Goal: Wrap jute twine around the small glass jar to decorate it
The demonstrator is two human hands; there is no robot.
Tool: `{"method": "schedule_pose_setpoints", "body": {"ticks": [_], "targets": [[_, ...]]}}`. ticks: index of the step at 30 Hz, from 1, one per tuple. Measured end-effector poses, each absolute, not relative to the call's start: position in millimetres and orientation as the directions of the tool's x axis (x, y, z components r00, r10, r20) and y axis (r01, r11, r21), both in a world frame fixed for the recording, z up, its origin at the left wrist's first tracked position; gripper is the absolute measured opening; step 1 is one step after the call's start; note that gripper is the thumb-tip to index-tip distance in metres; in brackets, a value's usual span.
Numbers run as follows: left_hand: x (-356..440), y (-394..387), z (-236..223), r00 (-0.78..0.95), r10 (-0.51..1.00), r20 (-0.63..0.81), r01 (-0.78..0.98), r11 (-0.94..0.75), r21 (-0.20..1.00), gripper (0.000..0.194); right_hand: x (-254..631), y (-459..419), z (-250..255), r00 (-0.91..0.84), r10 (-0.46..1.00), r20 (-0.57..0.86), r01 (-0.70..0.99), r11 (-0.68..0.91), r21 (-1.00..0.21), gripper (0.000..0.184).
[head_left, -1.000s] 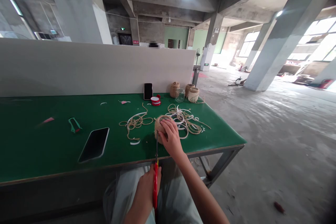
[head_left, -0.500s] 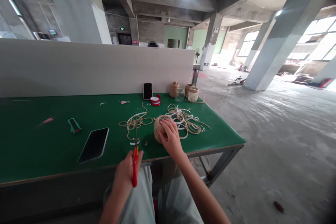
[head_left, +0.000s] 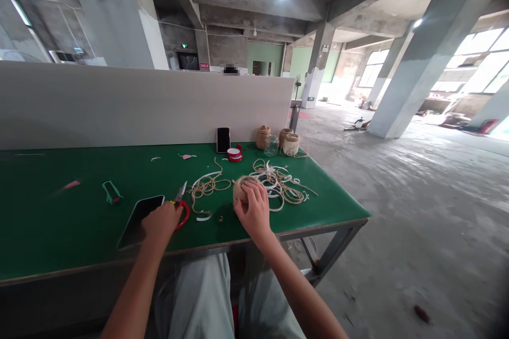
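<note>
My left hand point(head_left: 161, 222) is over the near edge of a dark-screened phone point(head_left: 143, 210), its fingers closed on red-handled scissors point(head_left: 184, 214). The blades point away from me, just above or on the green table; I cannot tell which. My right hand point(head_left: 256, 211) grips a twine-wrapped jar point(head_left: 239, 190) from above and the near side, fingers over its rim. Loose twine point(head_left: 210, 185) lies between the scissors and the jar. To the jar's right, more twine is tangled with white strips point(head_left: 274, 185). A small white scrap point(head_left: 203, 218) rests near the scissors.
At the back stand several jars, one bare glass jar point(head_left: 271, 145) among twine-covered ones point(head_left: 263, 137). Rolls of red-and-white tape point(head_left: 234, 154) sit beside an upright phone point(head_left: 223, 140). A green tool point(head_left: 112, 192) lies left. A white partition point(head_left: 139, 106) borders the table's far side.
My left hand has carried the scissors left and forward, from the table's near edge to beside the phone. My right hand still holds the twine-wrapped jar in about the same place.
</note>
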State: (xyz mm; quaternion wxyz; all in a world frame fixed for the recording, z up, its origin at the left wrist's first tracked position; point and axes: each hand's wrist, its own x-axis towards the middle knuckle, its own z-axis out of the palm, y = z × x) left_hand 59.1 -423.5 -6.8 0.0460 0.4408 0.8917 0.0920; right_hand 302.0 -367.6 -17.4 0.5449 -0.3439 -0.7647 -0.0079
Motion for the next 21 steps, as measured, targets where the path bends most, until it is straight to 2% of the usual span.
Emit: {"method": "schedule_pose_setpoints", "body": {"ticks": [3,5,10,12,14,18,21], "targets": [[63.1,-423.9,-9.1,-0.63,0.776,0.004,0.77,0.624,0.132,0.042,296.9,-368.7,-16.5,-0.139,0.526,0.839,0.578,0.731,-0.362,0.034],[71.1,-426.0,-9.2,-0.622,0.78,0.071,0.783,0.615,0.094,0.043,294.3,-368.3,-16.7,-0.12,0.519,0.846,0.596,0.719,-0.357,0.033],[97.1,-429.8,-15.7,-0.387,0.798,0.463,0.887,0.459,-0.049,0.038,290.3,-365.5,-19.7,-0.101,0.476,0.874,0.605,0.727,-0.326,0.031],[107.6,-428.7,-22.2,-0.276,0.785,0.554,0.921,0.38,-0.081,0.035,289.7,-365.0,-20.7,-0.099,0.474,0.875,0.604,0.727,-0.326,0.031],[117.6,-426.3,-30.7,-0.159,0.826,0.541,0.965,0.247,-0.093,0.032,290.0,-365.0,-21.0,-0.102,0.48,0.871,0.603,0.726,-0.33,0.031],[129.9,-422.3,-46.1,0.09,0.914,0.397,0.994,-0.061,-0.085,0.029,292.7,-365.1,-20.3,-0.118,0.482,0.868,0.595,0.734,-0.327,0.031],[126.9,-422.7,-47.7,0.101,0.915,0.391,0.992,-0.064,-0.107,0.025,293.7,-364.3,-20.4,-0.121,0.479,0.869,0.584,0.743,-0.328,0.031]]}}
